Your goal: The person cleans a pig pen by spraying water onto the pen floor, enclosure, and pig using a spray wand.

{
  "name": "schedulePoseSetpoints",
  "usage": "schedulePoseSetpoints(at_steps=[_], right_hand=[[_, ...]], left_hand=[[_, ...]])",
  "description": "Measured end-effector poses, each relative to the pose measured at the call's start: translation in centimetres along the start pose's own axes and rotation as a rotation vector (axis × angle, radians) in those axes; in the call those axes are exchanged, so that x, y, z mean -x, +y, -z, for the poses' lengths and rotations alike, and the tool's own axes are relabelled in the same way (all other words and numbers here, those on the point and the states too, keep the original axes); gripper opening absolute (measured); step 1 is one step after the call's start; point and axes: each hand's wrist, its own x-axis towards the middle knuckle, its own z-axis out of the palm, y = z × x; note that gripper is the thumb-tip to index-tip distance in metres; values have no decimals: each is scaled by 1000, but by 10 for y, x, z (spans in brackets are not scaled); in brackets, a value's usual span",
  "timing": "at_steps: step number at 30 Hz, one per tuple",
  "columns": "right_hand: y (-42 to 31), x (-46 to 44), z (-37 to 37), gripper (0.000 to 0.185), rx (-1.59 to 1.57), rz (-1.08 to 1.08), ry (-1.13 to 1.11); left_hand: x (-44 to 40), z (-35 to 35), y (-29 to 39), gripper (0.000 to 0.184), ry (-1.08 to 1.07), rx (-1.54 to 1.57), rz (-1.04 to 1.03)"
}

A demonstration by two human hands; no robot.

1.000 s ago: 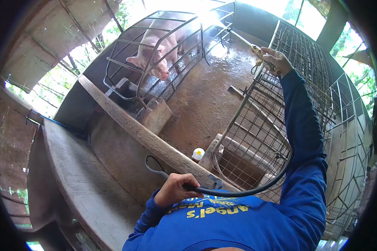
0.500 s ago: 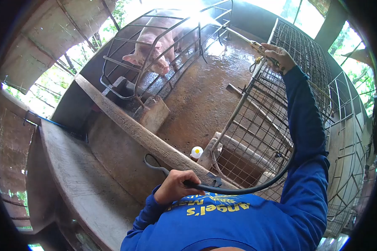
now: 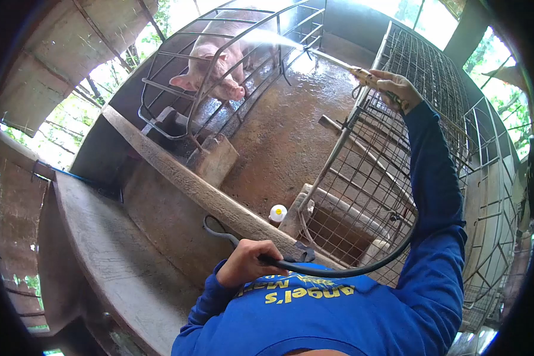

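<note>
Raised over the wire mesh panel, my right hand (image 3: 393, 90) is closed around the handle of a spray wand (image 3: 361, 75). The wand points left, and a white jet of water (image 3: 273, 39) leaves its tip toward the pig (image 3: 210, 68) behind metal bars. Low in front of my body, my left hand (image 3: 249, 263) is wrapped round a black hose (image 3: 338, 272). The hose curves from there up along my right forearm. Its other end loops near the low concrete wall. The pig stands with its head lowered and turned toward the bars.
A bent-bar metal crate (image 3: 193, 113) encloses the pig. The concrete floor (image 3: 279, 136) is wet. A low concrete wall (image 3: 178, 178) crosses before me. A white bottle with a yellow cap (image 3: 277, 213) stands beyond it. Wire mesh (image 3: 362, 196) leans at right.
The wand tip has shifted slightly left and down, and the water jet shows more plainly across the crate. The pig's head has moved a little. My left hand stays on the hose.
</note>
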Motion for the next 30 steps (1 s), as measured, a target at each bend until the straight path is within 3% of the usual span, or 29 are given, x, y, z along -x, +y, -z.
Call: schedulePoseSetpoints(at_steps=[2,9,10,13,14,17,21,25,29,30], right_hand=[[6,-9,-2,49,52,38,158],[32,-4,9,50,23,-93,-30],[37,-3,5,52,110,-62,94],[48,1,-8,52,140,-48,170],[56,-2,-3,50,129,-81,47],[71,-5,9,46,90,-175,-33],[66,-5,-3,46,241,-142,128],[70,-4,-6,45,90,-247,-2],[92,-17,-13,47,224,-102,144],[92,-16,-12,44,197,-169,96]], left_hand=[[-4,0,1,24,21,-28,-45],[4,0,-6,25,21,13,28],[2,-1,-3,25,20,15,43],[5,3,-6,25,27,-21,30],[6,4,-8,25,30,-37,18],[8,0,-9,25,23,47,50],[7,3,-12,26,17,-18,60],[7,1,-12,25,9,18,42],[7,5,-17,25,16,-15,65],[8,8,-18,24,12,-9,75]])
